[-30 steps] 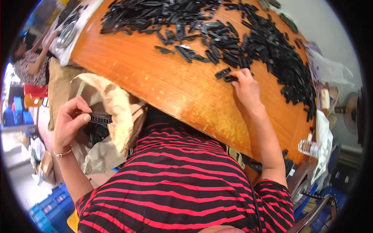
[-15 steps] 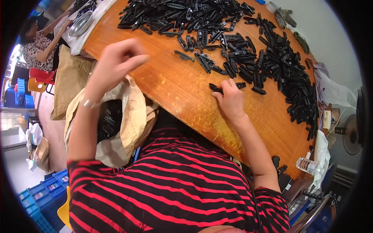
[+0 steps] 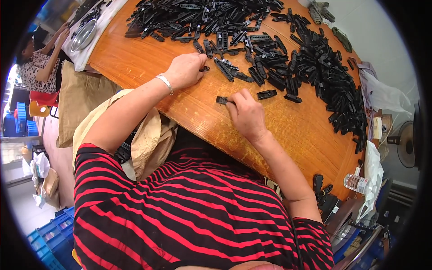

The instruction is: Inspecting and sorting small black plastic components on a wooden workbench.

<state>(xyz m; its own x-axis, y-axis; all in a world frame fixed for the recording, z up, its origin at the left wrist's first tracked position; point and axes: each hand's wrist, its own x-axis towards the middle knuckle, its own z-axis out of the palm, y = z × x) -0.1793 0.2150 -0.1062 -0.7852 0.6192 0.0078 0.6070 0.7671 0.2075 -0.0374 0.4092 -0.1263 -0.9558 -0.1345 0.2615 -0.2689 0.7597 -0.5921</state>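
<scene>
My left hand (image 3: pixel 183 72) rests low over the table near the pile's front. Its fingers are closed on a small black plastic part (image 3: pixel 205 69), mostly hidden by the fingertips. Closer to me and further right, my right hand (image 3: pixel 247 114) pinches one end of a short black plastic clip-like piece (image 3: pixel 221 100), lying at the tabletop. Just right of that hand, a separate black plastic piece (image 3: pixel 267 94) lies alone on the wood. A large pile of black plastic parts (image 3: pixel 180 20) spreads along the far side, and a second heap (image 3: pixel 333 85) curves down the right.
The wooden table (image 3: pixel 198 117) has its near edge before me. An open paper sack (image 3: pixel 146 144) stands at my left below the edge. A clear bottle (image 3: pixel 354 183) is at the right. Another person (image 3: pixel 40 63) sits at the far left by a metal bowl (image 3: pixel 84 35).
My left hand has swung from above the sack to the table and closed on a black part. My right hand has shifted slightly left with a piece, leaving another piece behind.
</scene>
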